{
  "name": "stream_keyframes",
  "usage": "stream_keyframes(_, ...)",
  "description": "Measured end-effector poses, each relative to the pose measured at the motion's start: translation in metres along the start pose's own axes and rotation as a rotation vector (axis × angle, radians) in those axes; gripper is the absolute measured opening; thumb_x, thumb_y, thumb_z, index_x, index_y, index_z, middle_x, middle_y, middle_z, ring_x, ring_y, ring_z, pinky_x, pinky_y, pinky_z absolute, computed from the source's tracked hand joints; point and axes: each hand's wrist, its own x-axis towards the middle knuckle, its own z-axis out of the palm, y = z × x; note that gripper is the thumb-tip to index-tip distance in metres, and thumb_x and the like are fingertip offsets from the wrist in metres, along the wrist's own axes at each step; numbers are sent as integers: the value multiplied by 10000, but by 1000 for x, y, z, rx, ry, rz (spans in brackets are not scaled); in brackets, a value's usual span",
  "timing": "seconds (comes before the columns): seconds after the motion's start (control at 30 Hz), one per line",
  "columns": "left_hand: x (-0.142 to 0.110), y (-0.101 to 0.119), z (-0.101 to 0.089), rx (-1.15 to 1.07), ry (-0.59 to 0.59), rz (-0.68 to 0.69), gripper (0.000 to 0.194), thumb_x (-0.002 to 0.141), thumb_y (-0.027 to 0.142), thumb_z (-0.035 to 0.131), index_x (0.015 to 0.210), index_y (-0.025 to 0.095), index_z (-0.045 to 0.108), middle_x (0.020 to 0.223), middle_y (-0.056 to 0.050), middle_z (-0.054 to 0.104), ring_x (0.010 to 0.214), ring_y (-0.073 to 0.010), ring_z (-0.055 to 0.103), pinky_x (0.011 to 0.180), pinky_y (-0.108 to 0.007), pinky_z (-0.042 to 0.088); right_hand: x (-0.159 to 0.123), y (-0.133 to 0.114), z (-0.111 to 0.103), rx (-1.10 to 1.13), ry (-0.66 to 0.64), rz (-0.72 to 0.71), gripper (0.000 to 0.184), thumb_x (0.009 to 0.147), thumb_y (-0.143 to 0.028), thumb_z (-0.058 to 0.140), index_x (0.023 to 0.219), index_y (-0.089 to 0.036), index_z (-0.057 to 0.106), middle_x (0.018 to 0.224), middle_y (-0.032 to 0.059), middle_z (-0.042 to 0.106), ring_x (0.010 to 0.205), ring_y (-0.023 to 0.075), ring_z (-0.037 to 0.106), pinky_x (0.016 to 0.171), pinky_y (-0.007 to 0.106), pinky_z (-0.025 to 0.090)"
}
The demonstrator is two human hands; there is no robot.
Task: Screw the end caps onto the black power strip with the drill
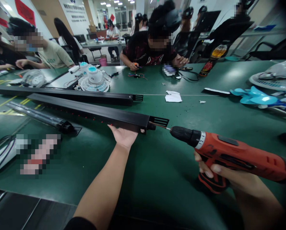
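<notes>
Green and broad, a table [157, 179] is spread across the view, and beyond it a busy room is lit by ceiling lamps. At twelve o'clock, on the far side, a co-worker [143, 48] in a dark shirt is seen bent over small wires [137, 75]; at ten o'clock another person [54, 54] in a pale shirt is seated.

And now to the centre, where the action is set! A black bar [92, 110] is stretched from the middle of the table out toward nine o'clock, its slotted end piece [159, 121] pointed at three. Beneath its near end, the left hand [125, 136] is placed palm up, thumb spread; the fingers are hidden by the bar, so whether they are curled cannot be told.

Over at four o'clock, a red drill [241, 155] is gripped by the handle in the closed right hand [206, 167]. Its bit [168, 128] is aimed at the bar's end, just beside it; whether contact is made cannot be told.

Behind the bar, a second black bar [85, 95] is laid. At nine o'clock a clear tube [35, 111] is seen, at ten a white fan [95, 83], at one some paper [173, 97], at two a bottle [213, 60], and at three blue fan blades [255, 95].
</notes>
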Motion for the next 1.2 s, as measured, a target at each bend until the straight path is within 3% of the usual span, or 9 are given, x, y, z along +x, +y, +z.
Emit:
stream_keyframes(0.4, -1, 0, 1, 67, -24, 12, 1084, 1154, 1036, 217, 1802, 296, 674, 1801, -207, 735, 1830, -480, 555, 1367, -682, 598, 6, -3, 2, -38, -71, -109, 269, 1155, -502, 927, 1288, -268, 935, 762, 52, 826, 605, 213, 757, 635, 316, 734)
stream_keyframes(0.73, -3, 0, 4, 60, 6, 9, 1083, 1156, 1033, 224, 1849, 308, 633, 1872, -198, 677, 1815, -478, 575, 1333, -669, 637, 5, -7, 5, -27, -69, -106, 237, 1158, -487, 926, 1286, -288, 948, 768, 57, 834, 615, 223, 755, 635, 327, 720)
stream_keyframes(1.0, -1, -1, 3, 28, 3, 14, 1038, 1150, 1028, 284, 1786, 318, 695, 1826, -207, 714, 1784, -502, 598, 1278, -668, 671, 4, 0, -3, -35, -70, -77, 282, 1160, -515, 922, 1312, -280, 956, 747, 46, 800, 618, 222, 743, 643, 335, 718)
stream_keyframes(1.2, 1, -1, 2, 12, -2, 5, 1047, 1146, 1033, 255, 1778, 325, 697, 1753, -200, 766, 1760, -488, 628, 1319, -672, 637, 3, 2, -1, -10, -31, -26, 273, 1107, -518, 977, 1273, -301, 972, 850, 79, 850, 615, 224, 750, 603, 331, 710)
